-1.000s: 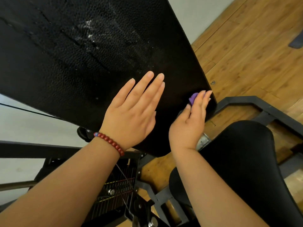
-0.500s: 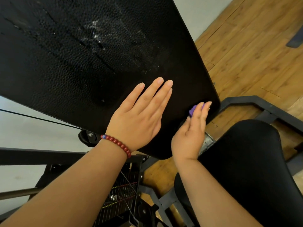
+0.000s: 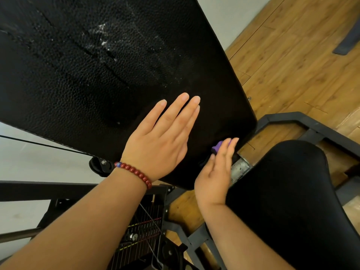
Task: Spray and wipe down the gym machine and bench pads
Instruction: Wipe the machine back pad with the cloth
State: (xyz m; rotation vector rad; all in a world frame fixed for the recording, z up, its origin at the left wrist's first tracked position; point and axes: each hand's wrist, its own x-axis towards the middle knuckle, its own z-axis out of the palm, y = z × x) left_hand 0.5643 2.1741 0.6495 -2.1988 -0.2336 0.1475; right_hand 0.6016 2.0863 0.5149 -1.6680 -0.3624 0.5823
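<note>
The left hand (image 3: 155,141) lies flat on the back pad (image 3: 87,71), fingers straight and close together, palm pressed to the lower part of the pad. A bracelet (image 3: 136,173) of dark red round beads circles its wrist. The right hand (image 3: 216,172), slightly blurred and seen edge-on, has its fingers stretched out straight. They press a small purple cloth (image 3: 217,147) against the pad's lower right corner, and only a crumpled bit of the cloth shows past the fingertips.

The back pad is a large black slab with a pebbled, leather-like skin and rounded corners, tilted across the upper left of the view. Whitish flecks and wet-looking streaks mark its middle, above the left hand, and a few dark crease lines run slantwise through them.

Just below and to the right sits the seat pad (image 3: 282,201), smooth, black and rounded. A dull grey metal bracket (image 3: 239,169) shows between the two pads. A dark angular steel frame (image 3: 311,125) stands on the wooden plank floor (image 3: 292,65). Under the left forearm is a weight stack (image 3: 140,236) with coloured stripes, and a thin cable (image 3: 39,144) runs to a black pulley.
</note>
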